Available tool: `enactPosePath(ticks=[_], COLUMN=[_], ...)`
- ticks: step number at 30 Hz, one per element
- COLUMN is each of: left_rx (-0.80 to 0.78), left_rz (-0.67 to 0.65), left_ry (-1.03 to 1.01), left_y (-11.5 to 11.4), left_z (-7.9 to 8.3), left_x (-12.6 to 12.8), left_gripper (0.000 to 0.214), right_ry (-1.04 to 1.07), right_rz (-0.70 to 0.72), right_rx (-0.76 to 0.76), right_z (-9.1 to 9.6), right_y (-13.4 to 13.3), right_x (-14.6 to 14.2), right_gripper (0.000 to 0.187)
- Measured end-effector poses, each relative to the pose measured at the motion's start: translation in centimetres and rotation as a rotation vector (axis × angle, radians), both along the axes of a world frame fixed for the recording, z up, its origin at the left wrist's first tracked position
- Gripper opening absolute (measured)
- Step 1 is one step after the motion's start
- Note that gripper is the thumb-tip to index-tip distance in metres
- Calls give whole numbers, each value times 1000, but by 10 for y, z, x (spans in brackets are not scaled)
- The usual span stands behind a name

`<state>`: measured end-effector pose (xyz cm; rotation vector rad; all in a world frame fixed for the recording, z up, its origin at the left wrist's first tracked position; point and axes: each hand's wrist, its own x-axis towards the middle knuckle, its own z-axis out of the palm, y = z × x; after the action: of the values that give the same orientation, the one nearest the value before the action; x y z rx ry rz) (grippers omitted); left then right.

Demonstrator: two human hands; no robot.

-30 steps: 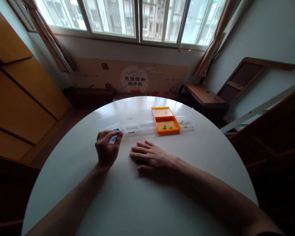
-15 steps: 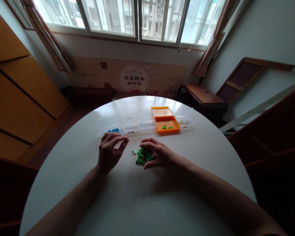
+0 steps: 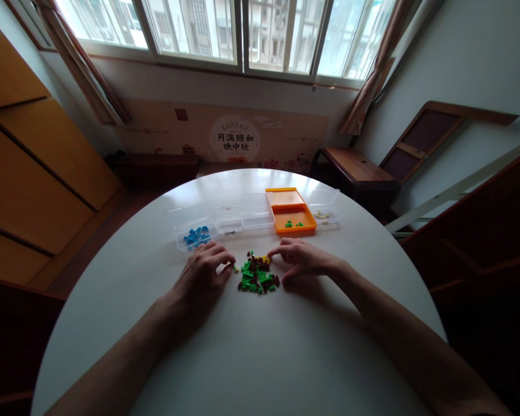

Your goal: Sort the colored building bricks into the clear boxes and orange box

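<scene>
Nearest me, one pile of small green and brown pieces (image 3: 255,277) lies on the round white table (image 3: 251,358), between my two hands. My left hand (image 3: 201,274) rests loose, palm down, fingertips at the pile's left edge, gripping nothing. My right hand (image 3: 305,263) curls at its right edge; I cannot tell if it pinches a piece. Beyond stand five open boxes in one row: four clear boxes (image 3: 228,219) and one orange box (image 3: 293,218).

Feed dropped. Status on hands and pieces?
Left hand and right hand open, flanking pile of green and brown pieces. Nothing held. Orange box, clear boxes beyond.
</scene>
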<state>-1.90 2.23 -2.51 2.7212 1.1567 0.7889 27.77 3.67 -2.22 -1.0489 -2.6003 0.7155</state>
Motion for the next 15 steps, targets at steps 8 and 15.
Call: enactPosePath(ticks=[8, 15], left_rx=[11, 24], left_rz=[-1, 35], left_ry=[43, 50], left_y=[-3, -2], left_z=[2, -2], left_x=[6, 5], left_gripper=[19, 20], right_ry=[96, 72], right_rz=[3, -42], right_rx=[19, 169], right_z=[0, -13], right_y=[-6, -9], right_x=[-20, -49], right_gripper=[40, 72])
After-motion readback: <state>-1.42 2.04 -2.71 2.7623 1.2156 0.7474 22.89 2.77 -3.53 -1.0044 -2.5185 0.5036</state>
